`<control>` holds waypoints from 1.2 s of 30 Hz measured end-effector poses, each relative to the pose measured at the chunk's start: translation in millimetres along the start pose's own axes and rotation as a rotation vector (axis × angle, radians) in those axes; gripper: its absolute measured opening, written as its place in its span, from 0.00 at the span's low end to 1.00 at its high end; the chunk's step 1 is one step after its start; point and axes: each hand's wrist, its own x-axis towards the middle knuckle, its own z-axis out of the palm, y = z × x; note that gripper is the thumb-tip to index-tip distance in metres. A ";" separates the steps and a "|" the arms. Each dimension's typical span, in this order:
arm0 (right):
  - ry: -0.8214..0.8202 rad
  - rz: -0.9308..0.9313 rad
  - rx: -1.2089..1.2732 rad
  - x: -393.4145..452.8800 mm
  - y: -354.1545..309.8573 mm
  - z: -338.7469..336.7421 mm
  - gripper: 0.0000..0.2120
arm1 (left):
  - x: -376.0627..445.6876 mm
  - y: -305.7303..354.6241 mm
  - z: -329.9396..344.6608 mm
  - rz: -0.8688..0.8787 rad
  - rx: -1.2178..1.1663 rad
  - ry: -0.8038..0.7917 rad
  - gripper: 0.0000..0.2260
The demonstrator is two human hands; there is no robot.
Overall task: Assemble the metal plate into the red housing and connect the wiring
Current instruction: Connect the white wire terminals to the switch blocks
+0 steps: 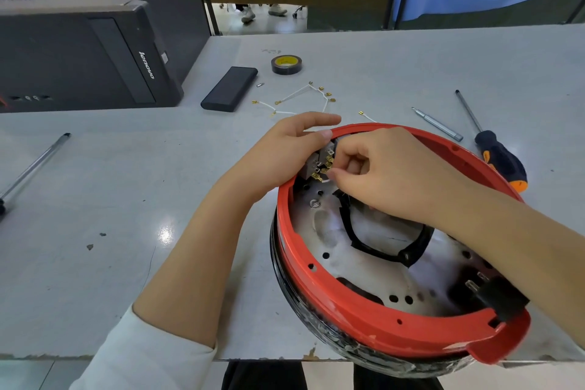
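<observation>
My left hand [285, 149] grips the grey switch block [319, 161] at the red housing [364, 323] rim; my right hand [389, 174] pinches a brass terminal [326, 171] there, above the metal plate [357, 266].

The right hand [392, 174] and forearm cover the far and right parts of the metal plate [357, 260] inside the red housing [348, 304]. What its curled fingertips pinch at the switch block [319, 161] cannot be made out. The left hand [285, 152] hides the housing rim beneath it. The white wires [304, 95] on the bench [126, 199] carry terminals too small to identify. The left picture edge cuts off the computer tower [79, 51] and a metal rod [34, 165]. The housing's underside is out of sight.
</observation>
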 end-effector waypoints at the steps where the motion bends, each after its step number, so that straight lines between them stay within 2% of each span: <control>1: -0.002 0.004 0.010 -0.1 -0.6 0.0 0.08 | 0.3 -0.3 0.0 -0.001 -0.015 -0.013 0.13; 8: -0.077 0.049 0.090 -1.2 -1.8 0.6 0.10 | 2.1 -1.4 -0.2 -0.019 -0.061 -0.040 0.14; 27: -0.068 0.060 0.127 0.8 -2.4 3.3 0.09 | 2.1 0.2 -0.5 -0.010 -0.024 -0.040 0.15; 36: -0.025 -0.005 -0.061 0.9 -3.4 6.5 0.07 | 0.1 1.8 1.0 -0.011 -0.061 -0.048 0.15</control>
